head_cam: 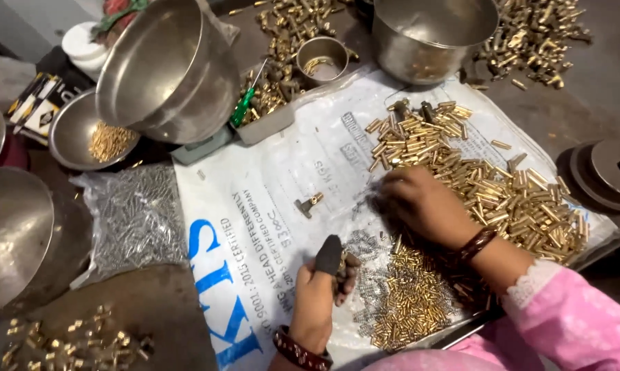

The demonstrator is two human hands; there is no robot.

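Fingers [344,271] of the left hand [320,299], thumb capped in a dark sleeve, are closed on a small brass part [342,264]. The right hand [423,206] is pressed, fingers curled, onto grey springs [365,240] beside brass tubes [488,185] on the white sack [269,185]; its grasp cannot be determined.

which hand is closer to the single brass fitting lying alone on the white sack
Left. The left hand, with a dark cover on its thumb, is just below the lone brass fitting. The right hand is farther off to its right, by the brass piles.

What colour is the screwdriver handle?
Green, on the screwdriver by the big steel bowl; head view.
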